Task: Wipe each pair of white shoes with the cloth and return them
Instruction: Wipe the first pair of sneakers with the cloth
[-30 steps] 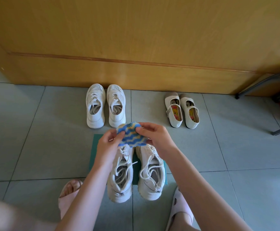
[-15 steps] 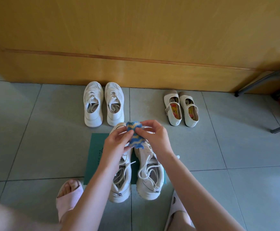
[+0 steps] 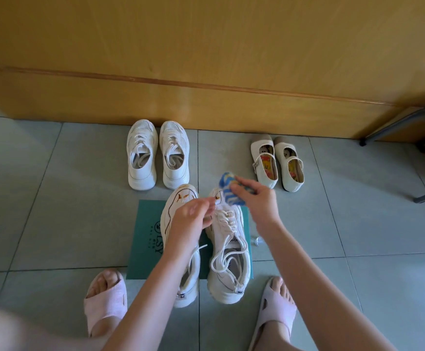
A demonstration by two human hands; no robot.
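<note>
Down on the tiled floor [image 3: 54, 198], a pair of white lace-up sneakers [image 3: 229, 249] sits on a teal mat [image 3: 148, 236] between the person's slippered feet. Right hand [image 3: 254, 198] is pinched around a bunched blue-and-yellow cloth [image 3: 228, 187], just over the toe of the right sneaker. Left hand [image 3: 191, 219] hovers above the left sneaker, fingers loosely curled, holding nothing I can see. Another white sneaker pair [image 3: 158, 154] and some little strap shoes [image 3: 277, 162] are lined up by the wooden wall [image 3: 206, 59].
</note>
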